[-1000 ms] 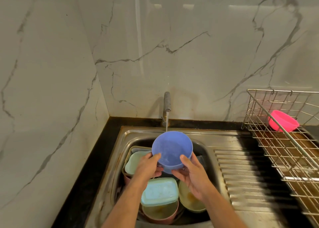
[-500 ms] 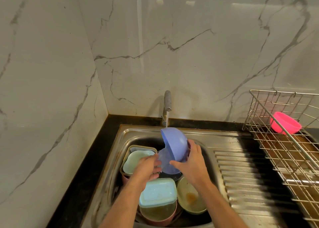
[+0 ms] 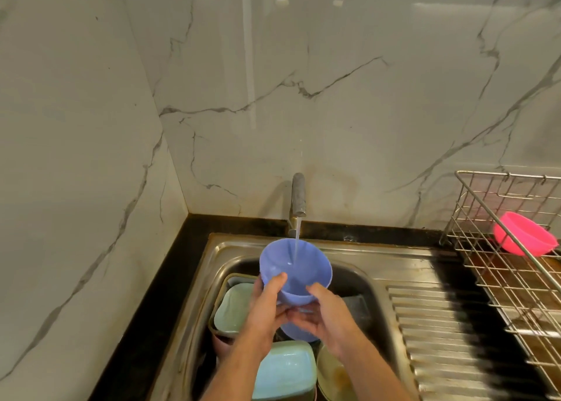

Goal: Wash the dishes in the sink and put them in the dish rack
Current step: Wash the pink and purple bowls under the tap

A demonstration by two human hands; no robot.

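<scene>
Both hands, left (image 3: 267, 306) and right (image 3: 323, 315), clasp the blue bowl (image 3: 296, 268) from below over the sink (image 3: 358, 282), its mouth tilted toward the tap (image 3: 298, 194) stream. The rack (image 3: 510, 267) lies well to the right, nearer the right hand.

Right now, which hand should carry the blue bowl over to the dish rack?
Probably the right hand: both hold the blue bowl, but the dish rack stands on the right, so the left hand would cross over.

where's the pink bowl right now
In the head view, far right: the pink bowl sits tilted inside the wire dish rack, beside the sink's drainboard.
</scene>
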